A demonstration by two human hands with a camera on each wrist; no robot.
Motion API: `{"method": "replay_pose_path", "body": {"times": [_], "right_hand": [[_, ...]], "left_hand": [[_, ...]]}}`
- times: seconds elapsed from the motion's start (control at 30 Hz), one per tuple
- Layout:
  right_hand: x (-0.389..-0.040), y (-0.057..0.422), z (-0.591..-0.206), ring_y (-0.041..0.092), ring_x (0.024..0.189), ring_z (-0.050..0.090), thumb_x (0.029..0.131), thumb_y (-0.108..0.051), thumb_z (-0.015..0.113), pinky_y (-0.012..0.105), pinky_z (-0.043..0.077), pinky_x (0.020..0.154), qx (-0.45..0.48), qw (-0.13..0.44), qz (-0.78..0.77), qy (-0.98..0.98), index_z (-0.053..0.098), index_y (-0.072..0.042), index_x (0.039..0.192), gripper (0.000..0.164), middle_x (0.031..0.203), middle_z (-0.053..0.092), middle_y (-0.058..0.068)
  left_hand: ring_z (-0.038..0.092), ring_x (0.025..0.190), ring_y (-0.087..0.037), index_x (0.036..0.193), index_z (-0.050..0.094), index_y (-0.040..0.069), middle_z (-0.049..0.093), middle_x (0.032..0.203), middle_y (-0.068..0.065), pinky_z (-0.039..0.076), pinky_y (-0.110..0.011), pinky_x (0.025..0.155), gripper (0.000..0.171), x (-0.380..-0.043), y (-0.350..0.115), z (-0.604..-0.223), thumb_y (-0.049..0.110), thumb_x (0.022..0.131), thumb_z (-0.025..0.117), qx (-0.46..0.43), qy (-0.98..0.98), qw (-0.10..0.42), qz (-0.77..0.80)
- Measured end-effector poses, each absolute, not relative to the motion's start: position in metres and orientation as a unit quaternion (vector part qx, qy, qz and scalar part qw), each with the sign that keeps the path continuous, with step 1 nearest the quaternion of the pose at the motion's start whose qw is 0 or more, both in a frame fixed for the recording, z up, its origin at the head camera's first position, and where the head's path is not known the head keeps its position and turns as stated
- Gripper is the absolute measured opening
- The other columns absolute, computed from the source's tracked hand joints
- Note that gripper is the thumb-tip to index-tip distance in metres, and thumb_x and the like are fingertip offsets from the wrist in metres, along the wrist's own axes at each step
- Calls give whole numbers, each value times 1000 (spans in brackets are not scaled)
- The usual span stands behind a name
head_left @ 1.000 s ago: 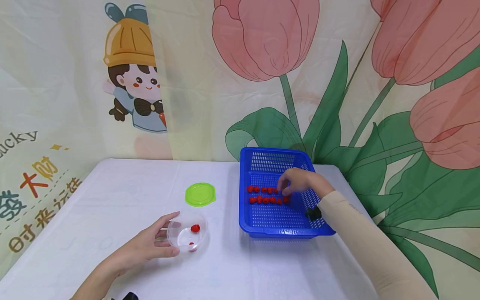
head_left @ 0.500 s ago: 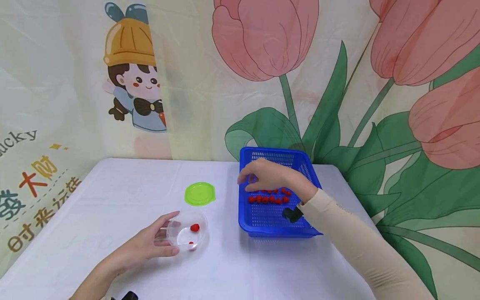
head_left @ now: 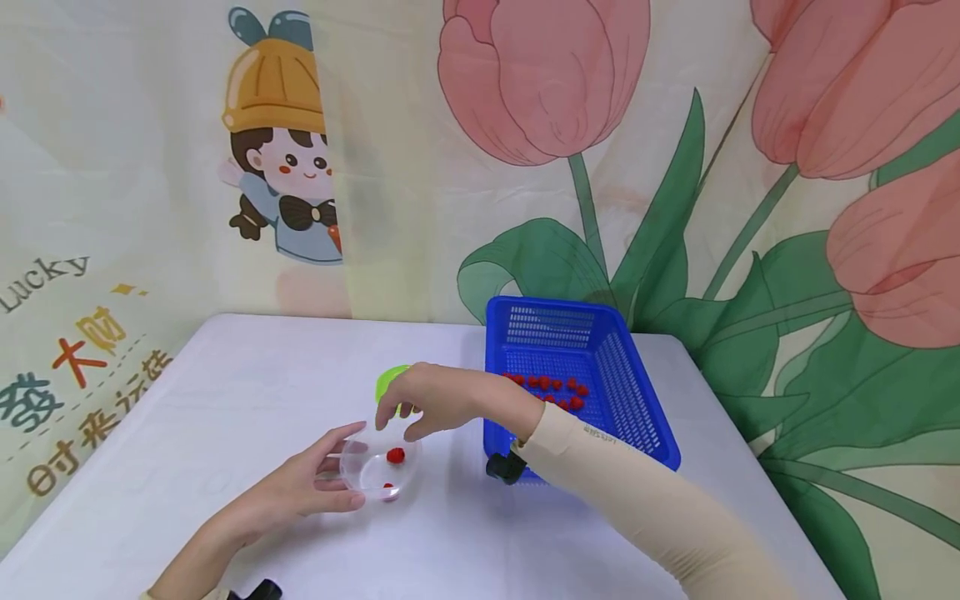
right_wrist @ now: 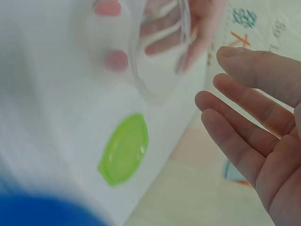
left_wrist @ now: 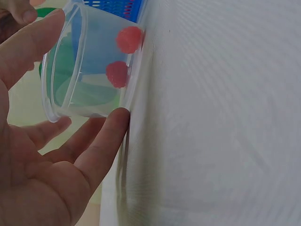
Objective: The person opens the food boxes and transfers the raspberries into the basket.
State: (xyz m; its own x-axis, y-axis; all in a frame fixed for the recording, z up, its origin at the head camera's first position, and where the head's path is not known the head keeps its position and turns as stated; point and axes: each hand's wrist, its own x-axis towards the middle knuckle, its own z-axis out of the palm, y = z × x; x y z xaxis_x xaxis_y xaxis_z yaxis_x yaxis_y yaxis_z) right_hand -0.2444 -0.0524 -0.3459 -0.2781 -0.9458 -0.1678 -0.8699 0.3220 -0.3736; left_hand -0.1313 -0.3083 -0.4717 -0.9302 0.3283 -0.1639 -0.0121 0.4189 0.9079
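Observation:
A clear round plastic tub [head_left: 369, 477] stands on the white table with two red raspberries [left_wrist: 129, 39] in it. My left hand [head_left: 292, 493] holds the tub from its left side, thumb and fingers round the wall. My right hand [head_left: 444, 402] hovers by the tub's far right rim, fingers loosely bent and spread from the thumb. In the right wrist view nothing shows between those fingers [right_wrist: 230, 141]. Part of the bright green lid [head_left: 386, 380] is hidden behind the right hand; the right wrist view shows the lid whole.
A blue mesh basket [head_left: 637, 400] stands to the right, partly behind the right forearm. Several more raspberries [head_left: 557, 384] lie in rows inside it. A printed curtain [head_left: 405, 167] hangs behind the table [head_left: 247, 375].
My right hand has moved left out of the basket, across to the tub. My left hand and the tub have stayed in place. The head view has shifted slightly.

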Motion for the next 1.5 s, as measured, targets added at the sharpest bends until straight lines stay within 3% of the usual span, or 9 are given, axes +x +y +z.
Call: {"method": "replay_pose_path", "body": {"times": [0.4, 0.53, 0.83, 1.3, 1.5], "right_hand": [[-230, -91, -381, 3, 96, 66, 91, -6, 85, 10, 52, 81, -545, 251, -59, 798, 77, -19, 125, 38, 115, 74, -6], [-229, -98, -391, 3, 95, 64, 93, -7, 83, 11, 51, 81, -535, 267, -35, 801, 79, -21, 122, 33, 110, 73, -8], [-228, -109, -410, 3, 87, 62, 93, -15, 84, 11, 49, 78, -548, 260, 23, 795, 81, -22, 116, 24, 97, 72, -11], [-224, -116, -416, 3, 81, 59, 94, -19, 84, 12, 49, 73, -538, 249, 75, 802, 83, -24, 100, 8, 86, 70, -14], [-224, -113, -415, 4, 84, 59, 95, -20, 83, 11, 49, 74, -532, 250, 72, 806, 83, -25, 103, 9, 88, 71, -15]], "left_hand": [[58, 137, -40, 167, 26, 25, 42, 160, -21, 55, -24, 98, 94, -130, -308, -470, 22, 93, 84, 119, 810, 164, 550], [60, 135, -42, 168, 24, 24, 41, 161, -25, 57, -30, 99, 96, -130, -309, -470, 22, 93, 84, 113, 811, 166, 549], [58, 136, -40, 167, 26, 25, 40, 162, -24, 56, -38, 104, 96, -131, -309, -473, 24, 92, 85, 104, 817, 164, 542], [60, 134, -41, 168, 23, 25, 38, 162, -26, 57, -35, 100, 97, -132, -310, -472, 23, 94, 84, 111, 810, 174, 549], [59, 135, -41, 168, 25, 27, 36, 165, -23, 56, -44, 105, 96, -132, -310, -472, 25, 92, 85, 96, 816, 173, 543]]}}
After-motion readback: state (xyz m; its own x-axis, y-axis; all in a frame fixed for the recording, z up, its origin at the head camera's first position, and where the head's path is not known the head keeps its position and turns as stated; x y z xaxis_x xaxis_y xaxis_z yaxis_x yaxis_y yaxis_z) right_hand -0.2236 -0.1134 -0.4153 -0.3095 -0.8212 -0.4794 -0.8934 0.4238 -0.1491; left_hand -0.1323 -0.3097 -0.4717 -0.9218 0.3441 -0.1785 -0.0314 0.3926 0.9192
